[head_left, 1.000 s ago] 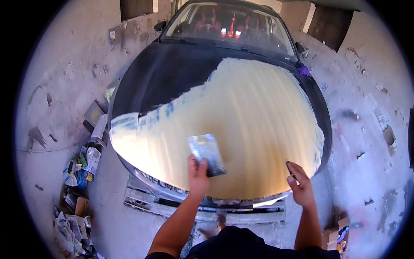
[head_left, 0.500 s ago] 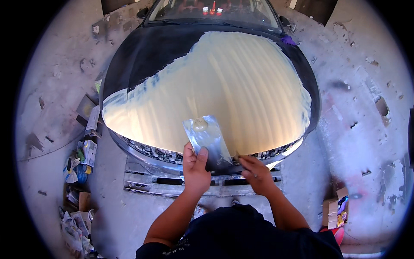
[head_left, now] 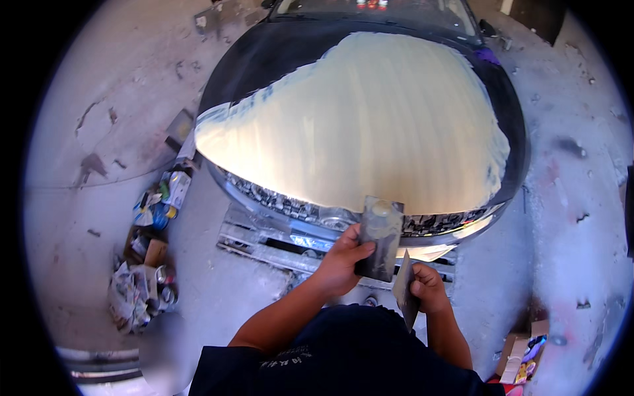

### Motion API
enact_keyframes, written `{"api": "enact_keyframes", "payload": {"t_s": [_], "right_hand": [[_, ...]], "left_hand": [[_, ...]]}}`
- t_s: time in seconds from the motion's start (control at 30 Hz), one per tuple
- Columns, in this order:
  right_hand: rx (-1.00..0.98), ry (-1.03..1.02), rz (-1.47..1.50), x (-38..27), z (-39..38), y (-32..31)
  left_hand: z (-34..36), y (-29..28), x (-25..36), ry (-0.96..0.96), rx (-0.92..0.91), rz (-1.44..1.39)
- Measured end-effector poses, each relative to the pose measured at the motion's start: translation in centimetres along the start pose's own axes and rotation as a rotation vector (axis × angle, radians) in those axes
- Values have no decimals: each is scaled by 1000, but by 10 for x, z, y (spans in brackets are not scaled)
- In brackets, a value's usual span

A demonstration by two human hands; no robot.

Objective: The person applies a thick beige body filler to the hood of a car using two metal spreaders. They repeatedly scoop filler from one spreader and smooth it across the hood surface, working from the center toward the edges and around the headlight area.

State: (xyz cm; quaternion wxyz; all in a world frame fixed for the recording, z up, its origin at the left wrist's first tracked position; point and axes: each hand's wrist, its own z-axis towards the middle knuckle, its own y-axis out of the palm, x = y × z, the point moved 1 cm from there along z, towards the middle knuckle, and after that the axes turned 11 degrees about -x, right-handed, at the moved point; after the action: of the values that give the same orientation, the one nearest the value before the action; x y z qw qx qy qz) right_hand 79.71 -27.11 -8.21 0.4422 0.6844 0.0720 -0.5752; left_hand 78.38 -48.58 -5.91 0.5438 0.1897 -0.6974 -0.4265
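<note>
My left hand (head_left: 343,265) grips a flat rectangular metal putty plate (head_left: 380,247) by its left edge, thumb on top. A small lump of cream-coloured filler (head_left: 381,208) sits near the plate's far end, with smears below it. To the right and closer to my body, my right hand (head_left: 429,289) is closed on a thin, flat putty spreader (head_left: 405,292), turned nearly edge-on. The spreader and plate appear apart. Beyond them, a broad streaked coat of the same cream filler covers much of the dark car hood (head_left: 254,69).
The car's front grille (head_left: 264,191) and bumper lie just past my hands, above a slatted pallet (head_left: 247,247) on the floor. Boxes and crumpled paper (head_left: 125,297) lie at the left. An open carton (head_left: 522,360) stands at lower right, and a purple cloth (head_left: 487,55) rests by the hood's far right.
My right hand has drawn back toward my body, and the spreader's blade now shows. The plate is turned more upright in view. The whole view has shifted, placing the car farther right.
</note>
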Motion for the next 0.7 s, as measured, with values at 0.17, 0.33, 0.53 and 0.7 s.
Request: {"api": "enact_keyframes", "payload": {"t_s": [0.17,0.33,0.53,0.7], "right_hand": [[124,-22,62,9,-12,-34],[310,-46,-282,-6,-22,-56],[-11,-241,-1165,-25,-27,-3],[-87,-57,-1262,19,-39,-29]], "left_hand": [[-11,37,-33,15,8,43],[-24,50,-47,146,210,193],[-33,43,-71,337,488,314],[-45,39,-61,451,447,393]]}}
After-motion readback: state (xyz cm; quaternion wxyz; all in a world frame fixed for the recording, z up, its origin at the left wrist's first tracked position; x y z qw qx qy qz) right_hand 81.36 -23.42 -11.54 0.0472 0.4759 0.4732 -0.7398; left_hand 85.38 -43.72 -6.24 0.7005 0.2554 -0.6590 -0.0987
